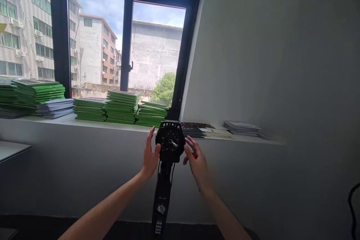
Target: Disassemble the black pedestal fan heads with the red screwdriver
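A black pedestal fan with no blades or grille stands upright in front of me. Its round motor housing (170, 157) faces me, with a bare metal shaft (173, 143) sticking out of the centre. Below it, the fan's stand (162, 191) carries a silver knob (161, 209) and several buttons (158, 227). My left hand (150, 157) is at the housing's left edge, fingers stretched and thumb overlapping the rim. At the right edge is my right hand (199, 163), its thumb tip by the rim. Its fingers curl around a small red thing (194, 155), mostly hidden.
Behind the fan runs a white window sill (92, 125) bearing several stacks of green booklets (122, 108). White paper stacks (242, 128) and dark flat sheets (194, 131) lie farther right. A black-framed window (128, 45) rises above. A black cable or loop (351, 206) is at far right.
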The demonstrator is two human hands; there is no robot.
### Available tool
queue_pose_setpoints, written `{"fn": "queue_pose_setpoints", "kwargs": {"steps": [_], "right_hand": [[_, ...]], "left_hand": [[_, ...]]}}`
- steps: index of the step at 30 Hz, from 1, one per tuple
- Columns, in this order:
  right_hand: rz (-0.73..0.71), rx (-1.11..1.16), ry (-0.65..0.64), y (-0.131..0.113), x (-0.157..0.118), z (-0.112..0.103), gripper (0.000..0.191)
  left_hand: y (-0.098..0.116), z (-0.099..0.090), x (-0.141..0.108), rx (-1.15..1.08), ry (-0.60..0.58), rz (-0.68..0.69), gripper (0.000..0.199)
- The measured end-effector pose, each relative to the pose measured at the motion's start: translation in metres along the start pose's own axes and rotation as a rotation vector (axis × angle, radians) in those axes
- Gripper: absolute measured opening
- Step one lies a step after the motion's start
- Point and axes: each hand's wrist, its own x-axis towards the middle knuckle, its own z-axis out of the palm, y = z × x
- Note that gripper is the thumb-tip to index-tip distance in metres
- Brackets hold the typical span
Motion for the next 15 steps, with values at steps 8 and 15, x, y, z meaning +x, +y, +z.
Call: {"fn": "queue_pose_setpoints", "kwargs": {"steps": [8,15], "right_hand": [[-0.138,-0.186,0.068,0.075,-0.141,-0.05,0.029],[0.067,-0.729,-0.954,0.112,-0.284,0.008,0.028]], "left_hand": [[-0.033,-0.1,-0.101,-0.116,0.108,-0.027,0.078],[-0.025,-0.192,-0.248,0.35,-0.551,-0.744,0.051]]}}
